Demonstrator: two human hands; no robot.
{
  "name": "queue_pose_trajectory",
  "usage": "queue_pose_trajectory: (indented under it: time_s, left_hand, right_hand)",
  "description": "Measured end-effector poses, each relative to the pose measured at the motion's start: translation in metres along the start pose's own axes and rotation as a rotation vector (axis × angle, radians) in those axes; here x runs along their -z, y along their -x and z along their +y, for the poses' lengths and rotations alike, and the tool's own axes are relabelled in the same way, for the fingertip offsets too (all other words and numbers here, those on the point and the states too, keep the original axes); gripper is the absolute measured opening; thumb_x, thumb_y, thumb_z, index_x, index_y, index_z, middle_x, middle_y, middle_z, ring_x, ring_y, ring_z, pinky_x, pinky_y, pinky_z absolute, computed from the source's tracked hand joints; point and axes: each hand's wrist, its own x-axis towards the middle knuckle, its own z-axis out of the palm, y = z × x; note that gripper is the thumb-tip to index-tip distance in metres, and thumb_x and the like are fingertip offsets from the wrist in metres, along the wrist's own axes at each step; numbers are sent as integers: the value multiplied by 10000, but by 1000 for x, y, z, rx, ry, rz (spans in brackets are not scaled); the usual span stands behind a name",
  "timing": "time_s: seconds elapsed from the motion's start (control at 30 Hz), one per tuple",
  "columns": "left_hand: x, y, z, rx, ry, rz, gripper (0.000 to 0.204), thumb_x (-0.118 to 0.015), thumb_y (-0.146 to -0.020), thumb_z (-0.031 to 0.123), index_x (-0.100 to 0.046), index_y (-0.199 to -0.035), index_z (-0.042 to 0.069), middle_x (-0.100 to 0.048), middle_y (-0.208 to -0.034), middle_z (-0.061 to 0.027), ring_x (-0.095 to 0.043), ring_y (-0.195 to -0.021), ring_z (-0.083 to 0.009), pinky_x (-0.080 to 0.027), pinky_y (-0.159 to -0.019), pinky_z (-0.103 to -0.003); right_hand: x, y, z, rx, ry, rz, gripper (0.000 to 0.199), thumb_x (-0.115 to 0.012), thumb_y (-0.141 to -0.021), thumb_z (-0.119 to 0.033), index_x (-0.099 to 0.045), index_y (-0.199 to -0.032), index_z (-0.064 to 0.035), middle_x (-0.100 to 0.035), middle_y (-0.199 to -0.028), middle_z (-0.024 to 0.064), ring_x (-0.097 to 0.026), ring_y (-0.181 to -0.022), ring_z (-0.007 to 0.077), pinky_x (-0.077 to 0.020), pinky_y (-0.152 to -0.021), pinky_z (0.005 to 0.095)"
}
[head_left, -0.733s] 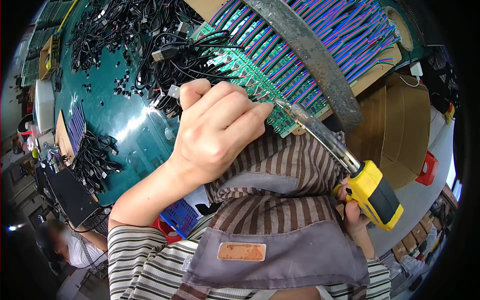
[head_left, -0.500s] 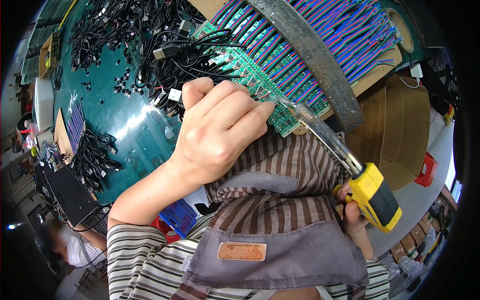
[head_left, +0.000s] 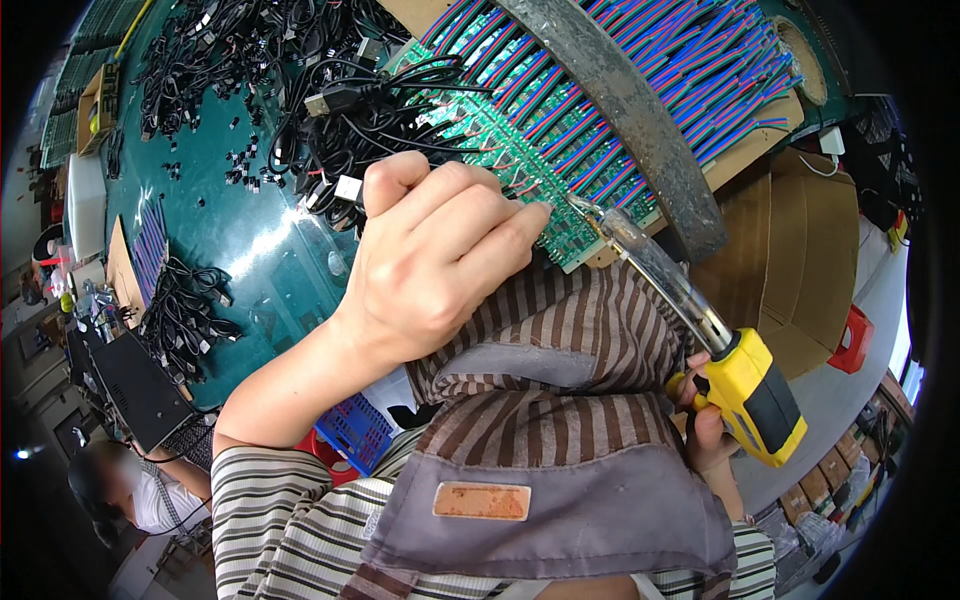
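Note:
My left hand (head_left: 440, 255) is closed in a pinch over the near edge of a panel of green circuit boards (head_left: 560, 235). Its fingertips and whatever they hold are hidden beneath it. Black cables with USB plugs (head_left: 345, 100) bunch up beyond that hand, some with thin wire ends on the boards. In my right hand (head_left: 705, 425) is a yellow and black soldering gun (head_left: 757, 398), its fingers wrapped round the handle. The gun's metal barrel slants up and left, and its thin tip is over the boards, just right of my left fingertips.
A curved, heavy metal bar (head_left: 640, 120) lies across the boards and their rows of red, blue, green and black wires (head_left: 720, 60). More black cables cover the teal table (head_left: 255, 345). An open cardboard box (head_left: 790, 260) stands at right. Another person (head_left: 165, 495) sits at lower left.
The soldering gun's tip has shifted slightly right, a little farther from my left fingertips. My left hand stays in nearly the same place.

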Motion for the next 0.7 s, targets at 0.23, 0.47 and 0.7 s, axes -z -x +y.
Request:
queue_pose_trajectory:
  time_s: [0.23, 0.47, 0.7]
  left_hand:
    - [4, 3, 0, -110, -102, -16, 293, -698, -631, 195, -690, -895, 67, -611, -754, 18, -597, -752, -129, -324, -707, -292]
    - [-1, 3, -4, -172, -87, 33, 267, -677, -655, 205, -694, -884, 69, -613, -762, 21, -600, -756, -127, -321, -694, -283]
    - [-1, -4, -7, -184, -72, 16, 272, -679, -649, 208, -690, -876, 59, -615, -768, 16, -601, -761, -131, -330, -694, -287]
  right_hand:
    - [8, 8, 10, 20, 52, -88, 346, -597, -798, -385, -637, -818, -42, -589, -770, 88, -571, -709, 273, -452, -648, 347]
    - [8, 14, 18, 77, 73, -49, 362, -601, -792, -388, -636, -830, -30, -590, -782, 103, -574, -689, 280, -454, -627, 354]
    - [7, 11, 14, 21, -176, -54, 490, -557, -867, -489, -525, -1011, -22, -515, -891, 112, -514, -650, 183, -424, -600, 291]
